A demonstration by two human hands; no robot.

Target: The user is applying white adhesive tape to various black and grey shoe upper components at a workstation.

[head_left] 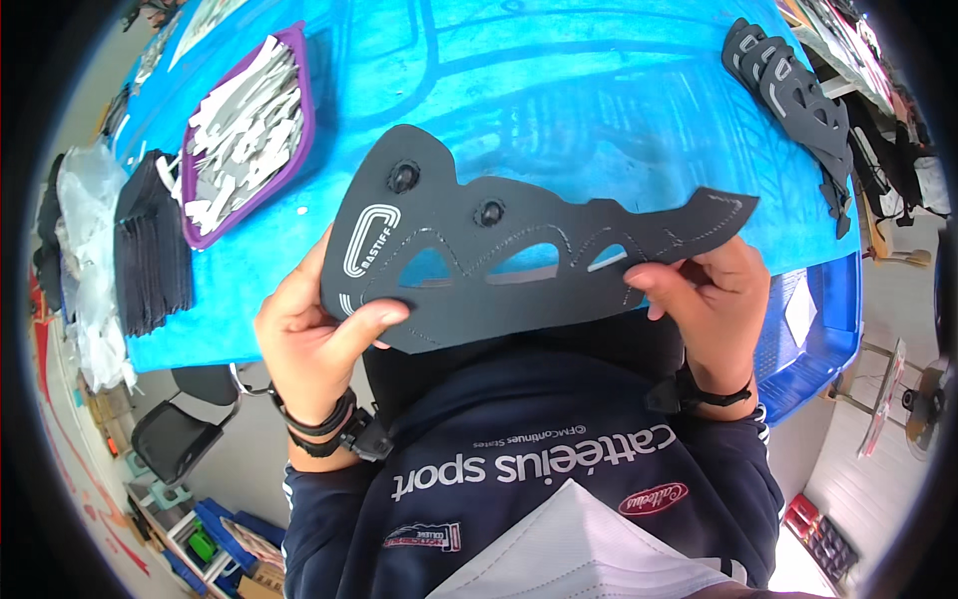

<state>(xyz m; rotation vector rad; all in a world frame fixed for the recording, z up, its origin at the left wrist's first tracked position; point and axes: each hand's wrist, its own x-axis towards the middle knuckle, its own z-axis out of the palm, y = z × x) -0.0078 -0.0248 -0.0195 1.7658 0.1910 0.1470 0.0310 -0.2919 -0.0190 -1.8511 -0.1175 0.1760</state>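
I hold a dark grey flat cut panel [519, 311] up in front of me, above the near edge of the blue table. It has three see-through cutouts, dotted seam lines, two round black fittings on its upper left part and a white printed mark. My left hand [317, 324] grips its lower left end, thumb on the face and fingers hidden behind. At the narrower right end, my right hand [714, 299] pinches the lower edge, its thumb in front and the other fingers mostly behind the panel.
On the blue table [599, 110], a purple basket [307, 110] full of white and grey strips [244, 140] stands at the left. Beside it are stacked black pieces [150, 250] and a clear plastic bag [95, 210]. Similar panels [798, 105] overlap at far right. A blue crate [833, 349] is lower right.
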